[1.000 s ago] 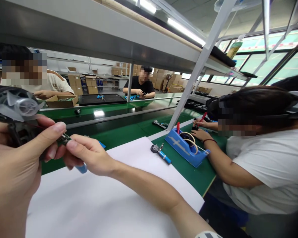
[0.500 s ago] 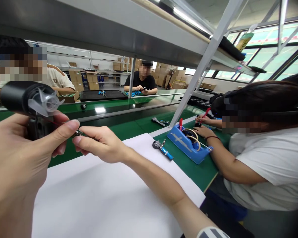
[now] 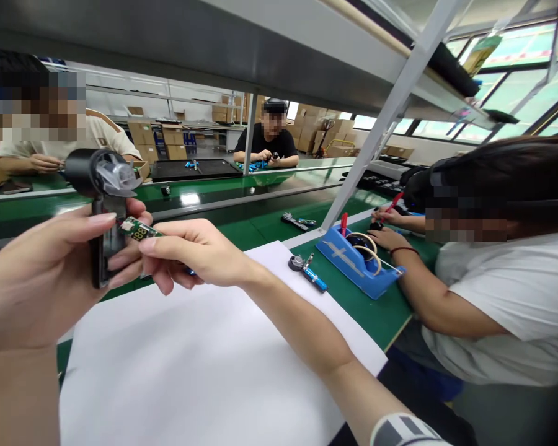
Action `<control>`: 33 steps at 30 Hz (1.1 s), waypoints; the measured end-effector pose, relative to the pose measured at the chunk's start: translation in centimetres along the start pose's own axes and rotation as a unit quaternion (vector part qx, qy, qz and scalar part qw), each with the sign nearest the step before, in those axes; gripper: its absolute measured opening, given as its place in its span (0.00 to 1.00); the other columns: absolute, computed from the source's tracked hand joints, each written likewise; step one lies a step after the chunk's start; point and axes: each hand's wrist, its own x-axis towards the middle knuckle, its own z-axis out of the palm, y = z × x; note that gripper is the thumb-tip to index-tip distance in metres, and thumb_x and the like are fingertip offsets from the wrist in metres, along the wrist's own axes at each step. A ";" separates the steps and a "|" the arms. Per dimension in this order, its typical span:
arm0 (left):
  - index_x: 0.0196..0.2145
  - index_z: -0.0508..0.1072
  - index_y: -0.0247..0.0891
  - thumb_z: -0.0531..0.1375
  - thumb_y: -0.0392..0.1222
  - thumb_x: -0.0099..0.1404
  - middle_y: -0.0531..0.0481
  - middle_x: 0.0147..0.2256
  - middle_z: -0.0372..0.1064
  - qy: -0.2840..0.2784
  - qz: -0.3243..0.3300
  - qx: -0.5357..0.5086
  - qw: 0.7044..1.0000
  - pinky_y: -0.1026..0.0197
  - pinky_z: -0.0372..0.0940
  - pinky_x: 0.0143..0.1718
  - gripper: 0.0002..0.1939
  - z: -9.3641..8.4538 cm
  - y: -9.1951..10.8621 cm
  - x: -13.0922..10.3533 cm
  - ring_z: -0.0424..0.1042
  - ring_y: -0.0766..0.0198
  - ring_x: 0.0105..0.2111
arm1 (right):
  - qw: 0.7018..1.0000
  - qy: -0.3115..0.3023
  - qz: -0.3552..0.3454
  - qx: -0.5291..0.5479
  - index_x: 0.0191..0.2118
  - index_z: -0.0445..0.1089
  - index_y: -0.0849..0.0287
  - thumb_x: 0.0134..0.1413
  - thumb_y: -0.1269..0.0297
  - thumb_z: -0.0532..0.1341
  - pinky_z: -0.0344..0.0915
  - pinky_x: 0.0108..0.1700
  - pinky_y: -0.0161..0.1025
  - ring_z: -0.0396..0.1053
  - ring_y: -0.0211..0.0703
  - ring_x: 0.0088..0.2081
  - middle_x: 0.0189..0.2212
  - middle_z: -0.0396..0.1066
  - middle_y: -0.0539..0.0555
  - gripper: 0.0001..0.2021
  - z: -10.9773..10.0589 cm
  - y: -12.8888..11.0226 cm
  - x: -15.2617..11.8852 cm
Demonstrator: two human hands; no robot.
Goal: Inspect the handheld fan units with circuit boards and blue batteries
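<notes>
My left hand (image 3: 74,260) is closed around a black fan housing (image 3: 81,173), upright, with clear fan blades (image 3: 118,178) showing at its round head. A small green circuit board (image 3: 139,229) with a digit display sits between my hands, its left end close to the open handle of the housing. The fingers and thumb of my right hand (image 3: 190,251) pinch the board's right end. Something blue shows partly beneath my right fingers; most of it is hidden. Below both hands lies a white sheet (image 3: 204,365).
On the sheet's right edge lies another fan part with a blue cell (image 3: 315,280). Beyond it stand a blue tape dispenser (image 3: 358,266) and a slanted metal post (image 3: 376,130). A person (image 3: 506,266) works at the right; two more sit across the green bench (image 3: 242,217).
The housing has moved right and turned more upright. The board, mostly hidden before, now shows its display side. My right hand still pinches it.
</notes>
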 end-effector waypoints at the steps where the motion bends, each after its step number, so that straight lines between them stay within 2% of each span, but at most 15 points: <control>1: 0.43 0.78 0.33 0.64 0.41 0.61 0.46 0.26 0.70 -0.046 -0.002 -0.001 0.999 0.56 0.73 0.22 0.13 -0.3 0.0 0.1 0.69 0.61 0.23 | 1.000 0.003 0.007 0.009 0.28 0.69 0.61 0.64 0.59 0.59 0.54 0.19 0.29 0.63 0.31 0.22 0.25 0.73 0.50 0.14 0.0 0.0 0.0; 3: 0.49 0.76 0.35 0.63 0.45 0.65 0.45 0.26 0.72 -0.124 0.007 0.008 0.992 0.52 0.75 0.28 0.17 -0.8 -0.1 0.2 0.74 0.56 0.27 | 1.000 0.011 0.019 0.018 0.30 0.71 0.62 0.63 0.57 0.61 0.53 0.17 0.29 0.61 0.30 0.18 0.23 0.72 0.50 0.14 -0.1 -0.1 0.0; 5: 0.54 0.73 0.38 0.63 0.49 0.65 0.43 0.28 0.74 -0.157 0.018 0.013 0.987 0.49 0.75 0.31 0.22 -1.0 -0.3 0.4 0.76 0.51 0.30 | 0.999 0.016 0.026 0.025 0.31 0.72 0.63 0.61 0.54 0.62 0.52 0.16 0.28 0.58 0.29 0.16 0.20 0.71 0.48 0.15 -0.2 -0.2 0.0; 7: 0.58 0.70 0.42 0.63 0.52 0.65 0.45 0.27 0.75 -0.192 0.020 -0.009 0.981 0.47 0.75 0.32 0.26 -0.7 -0.6 0.6 0.77 0.49 0.28 | 0.999 0.023 0.028 0.035 0.31 0.72 0.63 0.59 0.54 0.63 0.52 0.15 0.28 0.57 0.29 0.15 0.19 0.71 0.48 0.16 -0.2 -0.2 0.1; 10: 0.56 0.71 0.47 0.66 0.54 0.62 0.51 0.24 0.73 -0.237 0.000 -0.069 0.969 0.47 0.74 0.30 0.27 -0.1 -1.1 1.1 0.77 0.50 0.25 | 0.998 0.047 0.022 0.045 0.30 0.72 0.64 0.59 0.55 0.62 0.51 0.14 0.28 0.57 0.29 0.13 0.18 0.72 0.49 0.16 0.1 0.1 0.4; 13: 0.49 0.77 0.42 0.72 0.52 0.54 0.51 0.30 0.76 -0.198 -0.015 -0.112 0.974 0.58 0.72 0.26 0.26 0.1 -1.6 1.7 0.74 0.60 0.23 | 0.996 0.062 0.011 0.057 0.28 0.72 0.64 0.59 0.56 0.61 0.51 0.13 0.27 0.57 0.29 0.12 0.17 0.72 0.50 0.15 0.5 0.7 0.6; 17: 0.44 0.79 0.39 0.74 0.50 0.50 0.52 0.34 0.76 -0.153 -0.013 -0.169 0.974 0.61 0.71 0.31 0.25 0.0 -1.9 1.9 0.72 0.67 0.25 | 0.995 0.078 0.016 0.059 0.27 0.71 0.63 0.59 0.58 0.60 0.51 0.14 0.26 0.56 0.29 0.12 0.16 0.72 0.51 0.14 0.7 1.0 0.8; 21: 0.44 0.79 0.40 0.74 0.50 0.50 0.52 0.35 0.75 -0.158 -0.017 -0.189 0.969 0.63 0.70 0.31 0.24 0.0 -1.9 1.9 0.72 0.68 0.27 | 0.994 0.091 0.028 0.046 0.26 0.71 0.63 0.58 0.57 0.60 0.51 0.14 0.27 0.57 0.29 0.12 0.16 0.71 0.51 0.15 0.8 0.9 0.7; 27: 0.45 0.79 0.42 0.73 0.52 0.53 0.53 0.37 0.74 -0.180 -0.011 -0.185 0.966 0.59 0.70 0.32 0.23 -0.1 -2.2 2.0 0.71 0.68 0.24 | 0.995 0.089 0.028 0.043 0.27 0.71 0.63 0.58 0.57 0.60 0.52 0.13 0.26 0.58 0.30 0.12 0.16 0.71 0.51 0.15 0.9 1.1 0.8; 33: 0.44 0.79 0.41 0.74 0.51 0.51 0.53 0.36 0.72 -0.173 -0.011 -0.184 0.967 0.62 0.68 0.31 0.24 0.0 -2.2 2.0 0.71 0.69 0.26 | 0.994 0.101 0.041 0.027 0.25 0.71 0.63 0.55 0.55 0.61 0.52 0.12 0.27 0.59 0.31 0.12 0.16 0.70 0.50 0.16 0.7 1.2 0.8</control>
